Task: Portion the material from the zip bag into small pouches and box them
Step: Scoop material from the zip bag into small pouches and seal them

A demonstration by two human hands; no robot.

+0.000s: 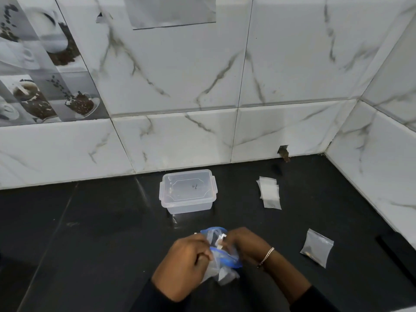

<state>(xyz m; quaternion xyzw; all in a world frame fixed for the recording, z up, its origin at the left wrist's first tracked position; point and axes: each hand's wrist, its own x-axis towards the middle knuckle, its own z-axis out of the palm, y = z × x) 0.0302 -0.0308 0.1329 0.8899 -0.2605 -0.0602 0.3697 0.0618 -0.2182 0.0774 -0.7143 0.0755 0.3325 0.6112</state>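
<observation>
Showing one clear lidded plastic box [188,191], one blue-topped zip bag [221,257], and one filled small pouch [317,247] lying alone. One stack of empty pouches [269,192] is overlapping, exact count unclear, at least three. Two hands: left hand [183,264], right hand [246,245].

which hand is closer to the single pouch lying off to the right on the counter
Right. The right hand, on the zip bag, has the lone pouch just off to its right. The left hand grips the bag's other side, farther from it.
</observation>
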